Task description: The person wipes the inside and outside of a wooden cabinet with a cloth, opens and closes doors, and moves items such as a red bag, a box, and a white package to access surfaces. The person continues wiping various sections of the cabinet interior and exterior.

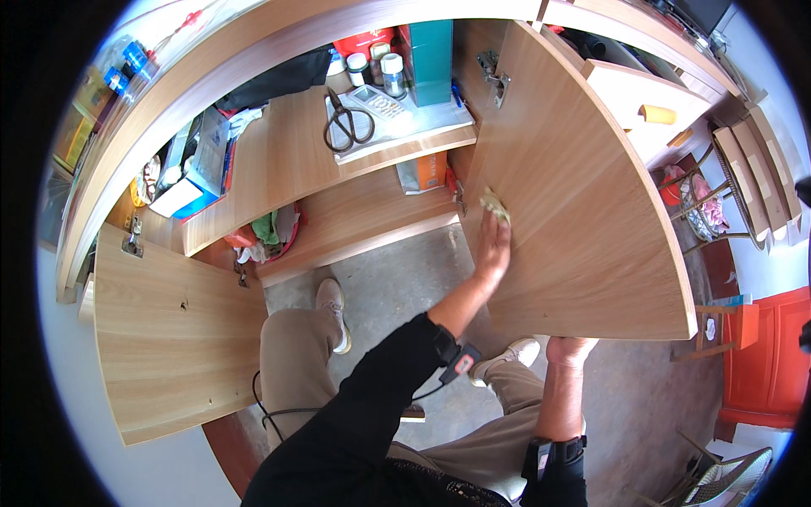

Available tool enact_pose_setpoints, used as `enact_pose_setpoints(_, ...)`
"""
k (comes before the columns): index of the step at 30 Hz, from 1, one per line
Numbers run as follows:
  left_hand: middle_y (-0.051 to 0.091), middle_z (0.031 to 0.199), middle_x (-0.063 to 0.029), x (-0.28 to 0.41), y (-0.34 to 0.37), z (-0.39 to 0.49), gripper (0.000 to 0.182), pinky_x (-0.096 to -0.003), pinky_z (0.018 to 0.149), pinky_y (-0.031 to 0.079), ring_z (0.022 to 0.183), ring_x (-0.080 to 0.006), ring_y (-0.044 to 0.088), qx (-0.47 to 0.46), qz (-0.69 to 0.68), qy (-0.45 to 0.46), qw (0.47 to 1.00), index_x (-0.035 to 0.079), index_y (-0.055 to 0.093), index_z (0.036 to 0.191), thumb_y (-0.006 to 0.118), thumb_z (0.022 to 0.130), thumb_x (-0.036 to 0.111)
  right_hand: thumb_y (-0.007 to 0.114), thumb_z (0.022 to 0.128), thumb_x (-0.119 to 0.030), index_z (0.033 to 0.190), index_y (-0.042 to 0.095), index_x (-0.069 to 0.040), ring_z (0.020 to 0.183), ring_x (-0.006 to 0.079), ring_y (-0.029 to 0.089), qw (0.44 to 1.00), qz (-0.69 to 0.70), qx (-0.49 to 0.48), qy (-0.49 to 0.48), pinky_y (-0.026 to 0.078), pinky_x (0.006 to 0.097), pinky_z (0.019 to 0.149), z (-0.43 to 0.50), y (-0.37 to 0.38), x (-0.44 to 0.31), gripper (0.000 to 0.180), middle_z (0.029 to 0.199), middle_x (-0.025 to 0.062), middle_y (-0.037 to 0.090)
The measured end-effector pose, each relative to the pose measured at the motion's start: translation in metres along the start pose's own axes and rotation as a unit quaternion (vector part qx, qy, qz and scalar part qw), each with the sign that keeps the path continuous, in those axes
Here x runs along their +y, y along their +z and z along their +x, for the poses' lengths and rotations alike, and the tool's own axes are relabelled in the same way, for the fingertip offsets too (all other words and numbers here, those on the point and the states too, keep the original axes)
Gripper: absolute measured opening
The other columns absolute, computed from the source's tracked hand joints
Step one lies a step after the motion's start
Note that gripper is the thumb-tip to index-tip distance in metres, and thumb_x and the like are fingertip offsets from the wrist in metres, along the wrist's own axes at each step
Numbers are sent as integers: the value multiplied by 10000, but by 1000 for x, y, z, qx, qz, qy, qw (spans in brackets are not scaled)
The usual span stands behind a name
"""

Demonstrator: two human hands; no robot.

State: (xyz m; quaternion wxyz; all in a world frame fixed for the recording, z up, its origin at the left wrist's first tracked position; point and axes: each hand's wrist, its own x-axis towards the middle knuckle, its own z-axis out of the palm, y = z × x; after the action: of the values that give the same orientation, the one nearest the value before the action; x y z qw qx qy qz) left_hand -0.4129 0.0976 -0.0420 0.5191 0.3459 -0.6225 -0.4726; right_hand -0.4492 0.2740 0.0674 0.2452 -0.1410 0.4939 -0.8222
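My left hand (493, 250) presses a small pale yellowish cloth (495, 205) against the inner face of the open right cabinet door (583, 209), low down near its hinged side. At that door's near edge is my right hand (570, 350), holding it, with the fingers hidden behind the panel. The left cabinet door (177, 336) also stands open. Between the doors, a wooden shelf (272, 165) carries dark-handled scissors (345, 123), a pill blister pack (380, 103), a lidded jar (393, 76) and a tall teal box (432, 63).
Metal hinges (494, 76) project inside the right door. On the shelf's left is a blue-and-white box (196, 171); below are an orange box (431, 171) and a basket of cloths (272, 231). A wire stand (722, 190) and a red cabinet (770, 355) are at right.
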Motion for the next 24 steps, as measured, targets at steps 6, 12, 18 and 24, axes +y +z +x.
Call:
enact_pose_setpoints(6,198,1402,-249,71,4,-86,608,-443,1068,113,1315,-391,148,-105,13,-85,991,-4,230,1352,253,943,445,691,726,-449,1308,321,-54,1151,242,423,1000,-3,0,-27,395,417,942,5,-3,1,795,1285,100,404)
enact_pose_setpoints(12,35,1441,-254,115,7,-165,677,-396,1093,44,1354,-339,14,-199,10,-142,969,-28,103,1382,197,944,479,691,734,-405,1300,323,-28,1126,268,445,999,37,23,8,416,433,920,8,-4,4,773,1263,124,419)
enact_pose_setpoints(18,6,1450,-239,121,12,-163,695,-374,1097,34,1354,-331,-8,-182,-49,-193,963,-33,59,1389,218,942,475,586,818,-366,1255,374,-11,1075,280,488,997,36,64,13,434,440,896,10,3,-2,602,1207,131,468)
enact_pose_setpoints(24,91,1439,-254,107,18,-135,674,-377,1098,69,1350,-346,66,-108,-82,-248,959,-55,135,1375,275,941,441,695,715,-417,1304,319,-42,1151,263,425,999,18,50,0,398,423,937,8,6,-10,793,1273,110,408)
